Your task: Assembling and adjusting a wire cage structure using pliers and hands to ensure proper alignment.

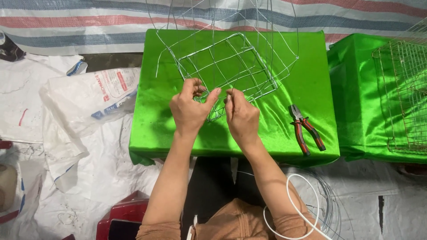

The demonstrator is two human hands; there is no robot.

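A silver wire frame, shaped like a small open cage, lies tilted on a table draped in shiny green cloth. My left hand pinches the frame's near corner with thumb and fingers. Right beside it, my right hand is closed on a thin wire at the same corner. Long loose wire ends stick up from the frame toward the far edge.
Red-handled pliers lie on the cloth to the right of my hands. A rusty wire mesh cage rests on a second green table at right. White woven sacks cover the floor at left. A coil of wire lies by my right elbow.
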